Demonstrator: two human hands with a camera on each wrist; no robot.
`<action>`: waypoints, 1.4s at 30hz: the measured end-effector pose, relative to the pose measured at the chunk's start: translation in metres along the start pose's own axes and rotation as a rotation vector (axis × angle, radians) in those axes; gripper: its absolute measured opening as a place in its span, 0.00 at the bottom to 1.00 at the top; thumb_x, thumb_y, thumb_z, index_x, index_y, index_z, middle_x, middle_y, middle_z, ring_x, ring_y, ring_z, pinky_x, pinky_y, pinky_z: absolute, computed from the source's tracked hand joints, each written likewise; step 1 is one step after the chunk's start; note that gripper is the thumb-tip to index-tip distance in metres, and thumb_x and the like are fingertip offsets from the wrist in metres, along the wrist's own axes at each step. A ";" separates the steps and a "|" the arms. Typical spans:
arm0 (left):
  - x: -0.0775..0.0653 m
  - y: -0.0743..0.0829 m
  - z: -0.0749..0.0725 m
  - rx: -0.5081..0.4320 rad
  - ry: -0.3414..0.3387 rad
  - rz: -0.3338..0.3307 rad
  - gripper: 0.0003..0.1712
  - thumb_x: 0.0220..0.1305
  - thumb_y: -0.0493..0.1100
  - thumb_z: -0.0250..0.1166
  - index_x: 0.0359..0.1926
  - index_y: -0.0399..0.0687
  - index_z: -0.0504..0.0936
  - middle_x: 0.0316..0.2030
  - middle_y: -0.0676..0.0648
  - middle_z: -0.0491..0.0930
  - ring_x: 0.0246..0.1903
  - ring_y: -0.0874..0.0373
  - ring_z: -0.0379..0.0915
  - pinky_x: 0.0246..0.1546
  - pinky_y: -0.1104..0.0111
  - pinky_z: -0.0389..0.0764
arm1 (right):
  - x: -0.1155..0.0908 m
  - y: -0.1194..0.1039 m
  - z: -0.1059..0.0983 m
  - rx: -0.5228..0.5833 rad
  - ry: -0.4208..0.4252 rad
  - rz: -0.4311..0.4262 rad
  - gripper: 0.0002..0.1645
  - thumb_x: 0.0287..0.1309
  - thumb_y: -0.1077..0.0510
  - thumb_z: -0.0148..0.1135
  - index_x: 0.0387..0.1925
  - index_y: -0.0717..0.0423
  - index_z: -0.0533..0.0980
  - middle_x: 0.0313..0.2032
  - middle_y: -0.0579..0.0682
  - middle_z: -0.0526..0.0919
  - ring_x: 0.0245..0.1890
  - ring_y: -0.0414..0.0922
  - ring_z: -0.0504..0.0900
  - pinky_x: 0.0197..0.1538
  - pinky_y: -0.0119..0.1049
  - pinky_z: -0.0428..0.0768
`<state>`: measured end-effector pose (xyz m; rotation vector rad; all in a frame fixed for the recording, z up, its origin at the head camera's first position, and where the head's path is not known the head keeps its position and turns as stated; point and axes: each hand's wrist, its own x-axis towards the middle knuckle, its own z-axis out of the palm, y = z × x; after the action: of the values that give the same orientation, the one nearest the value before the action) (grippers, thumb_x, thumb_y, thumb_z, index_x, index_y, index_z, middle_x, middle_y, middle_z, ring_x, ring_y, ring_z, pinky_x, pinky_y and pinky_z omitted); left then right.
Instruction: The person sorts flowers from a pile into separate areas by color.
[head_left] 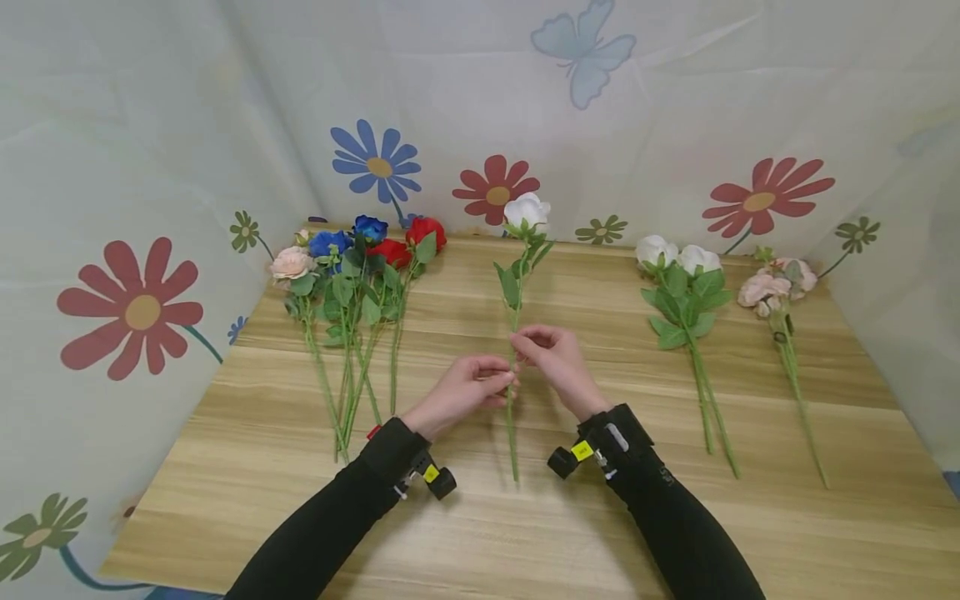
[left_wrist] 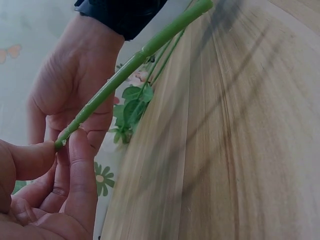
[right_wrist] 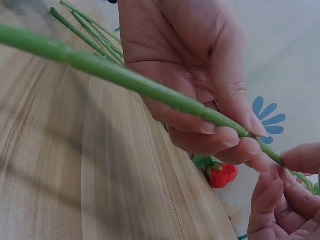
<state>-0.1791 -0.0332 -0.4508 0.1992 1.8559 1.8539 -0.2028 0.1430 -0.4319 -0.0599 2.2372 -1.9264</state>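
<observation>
A single artificial white rose [head_left: 527,213] with a long green stem stands above the middle of the table, bloom away from me. My left hand [head_left: 474,385] pinches its stem around mid-length. Just higher, toward the bloom, my right hand [head_left: 553,360] grips the same stem between thumb and fingers. In the left wrist view, the stem [left_wrist: 115,79] runs up past the left hand [left_wrist: 55,190], with the right hand [left_wrist: 82,70] behind. The right wrist view has the stem [right_wrist: 145,86] crossing the left hand's fingers, and the right hand [right_wrist: 287,200] at lower right.
On the left lie pink [head_left: 293,263], blue [head_left: 330,243] and red roses [head_left: 426,232] with stems toward me. Two white roses [head_left: 699,259] and a pink bunch [head_left: 765,289] lie on the right. A flower-print curtain [head_left: 645,142] surrounds the wooden table [head_left: 465,517].
</observation>
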 end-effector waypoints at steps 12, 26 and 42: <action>0.000 -0.003 0.000 0.086 0.001 0.016 0.20 0.73 0.38 0.60 0.61 0.31 0.77 0.53 0.33 0.83 0.39 0.63 0.82 0.46 0.68 0.86 | 0.003 0.003 -0.011 0.070 0.033 0.039 0.20 0.69 0.60 0.60 0.51 0.76 0.75 0.30 0.41 0.85 0.30 0.32 0.81 0.42 0.24 0.82; -0.011 -0.005 -0.017 0.589 0.145 0.252 0.17 0.73 0.41 0.61 0.57 0.39 0.82 0.54 0.42 0.85 0.51 0.50 0.83 0.55 0.60 0.83 | -0.002 0.013 -0.058 -0.009 0.083 0.029 0.18 0.69 0.61 0.59 0.48 0.77 0.75 0.25 0.37 0.82 0.27 0.30 0.80 0.36 0.23 0.82; 0.007 0.006 0.012 1.031 0.148 0.443 0.19 0.73 0.39 0.60 0.62 0.41 0.79 0.58 0.42 0.81 0.60 0.48 0.77 0.62 0.57 0.78 | -0.026 0.019 -0.151 -0.351 0.181 0.003 0.24 0.72 0.54 0.57 0.52 0.75 0.75 0.29 0.38 0.83 0.26 0.29 0.81 0.35 0.24 0.84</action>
<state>-0.1813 -0.0194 -0.4462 0.8891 2.8885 0.9515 -0.2010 0.2974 -0.4261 0.0724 2.6684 -1.5711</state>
